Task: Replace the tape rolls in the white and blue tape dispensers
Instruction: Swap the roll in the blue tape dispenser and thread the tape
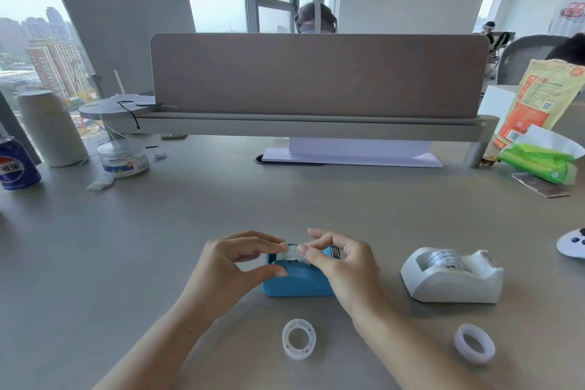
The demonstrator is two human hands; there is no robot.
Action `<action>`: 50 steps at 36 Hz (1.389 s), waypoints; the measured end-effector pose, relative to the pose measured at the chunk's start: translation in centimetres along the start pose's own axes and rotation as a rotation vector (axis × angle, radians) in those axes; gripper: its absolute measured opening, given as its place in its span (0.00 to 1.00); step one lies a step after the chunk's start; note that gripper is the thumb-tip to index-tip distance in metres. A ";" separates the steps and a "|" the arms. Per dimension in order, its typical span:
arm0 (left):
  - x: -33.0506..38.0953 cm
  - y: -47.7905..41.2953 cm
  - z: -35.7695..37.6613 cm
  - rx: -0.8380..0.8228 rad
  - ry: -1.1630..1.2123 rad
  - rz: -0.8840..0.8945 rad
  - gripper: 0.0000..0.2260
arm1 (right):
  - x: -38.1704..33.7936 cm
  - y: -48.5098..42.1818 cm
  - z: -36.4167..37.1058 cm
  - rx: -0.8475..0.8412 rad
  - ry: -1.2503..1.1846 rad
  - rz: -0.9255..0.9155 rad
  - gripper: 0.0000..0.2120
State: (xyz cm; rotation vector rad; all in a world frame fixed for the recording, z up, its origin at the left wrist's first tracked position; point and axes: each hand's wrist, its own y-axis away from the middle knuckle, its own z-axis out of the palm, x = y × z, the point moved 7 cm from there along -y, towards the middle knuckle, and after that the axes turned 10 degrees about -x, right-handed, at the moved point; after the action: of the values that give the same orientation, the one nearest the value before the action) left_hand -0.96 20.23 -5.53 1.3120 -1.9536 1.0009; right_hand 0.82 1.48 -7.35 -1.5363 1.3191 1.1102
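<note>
The blue tape dispenser (294,282) sits on the desk in front of me, partly hidden by both hands. My left hand (235,266) and my right hand (342,266) pinch a short strip of clear tape (292,251) just above the dispenser's top. The roll inside it is mostly hidden. To the right stands the white tape dispenser (452,275) with a tape roll (443,258) seated in it. Two empty white tape cores lie near the front edge: one (299,339) below the blue dispenser, the other (474,343) below the white one.
A grey desk divider (316,76) runs across the back. At the left stand a cola can (15,165), a paper roll (50,130) and a clear tub (123,158). A green tissue pack (541,161), an orange bag (535,98) and a white controller (573,244) lie at the right.
</note>
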 end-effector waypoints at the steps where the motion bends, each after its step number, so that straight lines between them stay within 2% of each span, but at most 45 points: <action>1: 0.1 0.0 0.0 0.001 -0.006 0.003 0.13 | 0.1 0.0 0.1 -0.003 -0.013 0.001 0.07; 6: 0.1 0.0 0.0 0.001 -0.012 0.002 0.13 | 0.0 0.0 0.0 0.032 0.008 -0.004 0.06; 21: 0.2 0.1 -0.1 0.007 -0.072 0.003 0.13 | -1.4 1.2 -0.4 0.240 0.334 -0.157 0.10; 26: 0.5 0.0 -0.2 -0.002 -0.093 0.027 0.14 | -1.8 1.3 -0.5 0.277 0.394 -0.201 0.07; 33: 0.7 0.3 -0.4 -0.016 -0.137 0.064 0.15 | -3.1 1.5 -0.3 0.241 0.539 -0.267 0.06; 42: 0.6 0.5 -0.3 -0.021 -0.107 0.019 0.19 | -4.3 1.9 0.0 0.158 0.605 -0.394 0.07; 50: 0.5 0.6 -0.2 -0.022 -0.060 -0.006 0.21 | -3.5 1.8 -1.7 0.151 0.405 -0.307 0.08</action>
State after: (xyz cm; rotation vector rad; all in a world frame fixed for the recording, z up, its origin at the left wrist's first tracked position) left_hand -1.73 20.25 -5.21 1.3492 -1.9990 0.9447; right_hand -1.05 0.59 -3.59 -1.8348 1.3311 0.5123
